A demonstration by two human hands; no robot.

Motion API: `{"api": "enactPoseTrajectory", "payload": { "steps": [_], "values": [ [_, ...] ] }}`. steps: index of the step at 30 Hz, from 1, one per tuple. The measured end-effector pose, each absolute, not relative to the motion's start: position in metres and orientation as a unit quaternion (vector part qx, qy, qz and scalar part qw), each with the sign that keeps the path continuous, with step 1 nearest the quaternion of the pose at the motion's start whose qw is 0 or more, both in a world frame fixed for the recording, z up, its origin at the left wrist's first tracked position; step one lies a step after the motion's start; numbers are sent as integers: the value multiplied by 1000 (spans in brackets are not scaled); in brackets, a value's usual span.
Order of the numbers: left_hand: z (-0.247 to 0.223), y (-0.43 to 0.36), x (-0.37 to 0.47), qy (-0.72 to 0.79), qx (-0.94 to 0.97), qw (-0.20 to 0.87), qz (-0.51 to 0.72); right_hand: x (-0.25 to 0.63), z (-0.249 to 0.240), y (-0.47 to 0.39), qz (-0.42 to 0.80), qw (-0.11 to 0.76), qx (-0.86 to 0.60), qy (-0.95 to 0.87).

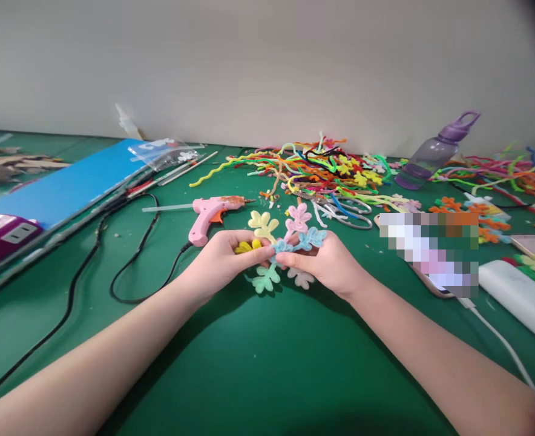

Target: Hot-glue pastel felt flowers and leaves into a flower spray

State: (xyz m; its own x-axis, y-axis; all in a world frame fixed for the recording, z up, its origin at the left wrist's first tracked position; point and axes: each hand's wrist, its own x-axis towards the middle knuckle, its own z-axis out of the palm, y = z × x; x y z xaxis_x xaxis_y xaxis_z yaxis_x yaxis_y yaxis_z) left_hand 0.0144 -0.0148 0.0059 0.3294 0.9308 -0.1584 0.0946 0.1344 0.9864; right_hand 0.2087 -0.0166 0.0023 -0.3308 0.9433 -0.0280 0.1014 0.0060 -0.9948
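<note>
Between my two hands, above the green table, is a pipe-cleaner snowflake (283, 247) with fuzzy looped arms in pale yellow, pink, light blue, mint, pale grey-pink and bright yellow. My left hand (231, 257) pinches it from the left, thumb near the blue centre and fingers behind the yellow arms. From the right, my right hand (328, 263) grips it with the thumb at the centre, beside the blue arm. Most fingertips are hidden behind the piece. A pink glue gun (210, 218) with a clear stick in its back lies just beyond my left hand.
Loose coloured pipe cleaners (304, 163) heap at the back, with scissors (358, 212) in front. A purple bottle (431, 151), a phone (426, 254) and a white power bank (519, 303) are on the right. A black cord (74, 284) runs along the left near a blue board (72, 181).
</note>
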Motion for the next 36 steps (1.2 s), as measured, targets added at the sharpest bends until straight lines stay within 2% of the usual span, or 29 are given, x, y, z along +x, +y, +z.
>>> {"api": "enactPoseTrajectory", "payload": {
  "steps": [9, 20, 27, 36],
  "values": [
    [5, -13, 15, 468, 584, 573, 334, 209, 2, -16, 544, 341, -465, -610],
    [6, -16, 18, 449, 558, 590, 373, 206, 4, -15, 606, 402, -457, -512],
    [8, -16, 15, 493, 610, 544, 299, 204, 4, -16, 615, 412, -457, -493],
    [12, -19, 17, 468, 623, 568, 265, 204, 7, -16, 621, 432, -445, -479]
  ]
}}
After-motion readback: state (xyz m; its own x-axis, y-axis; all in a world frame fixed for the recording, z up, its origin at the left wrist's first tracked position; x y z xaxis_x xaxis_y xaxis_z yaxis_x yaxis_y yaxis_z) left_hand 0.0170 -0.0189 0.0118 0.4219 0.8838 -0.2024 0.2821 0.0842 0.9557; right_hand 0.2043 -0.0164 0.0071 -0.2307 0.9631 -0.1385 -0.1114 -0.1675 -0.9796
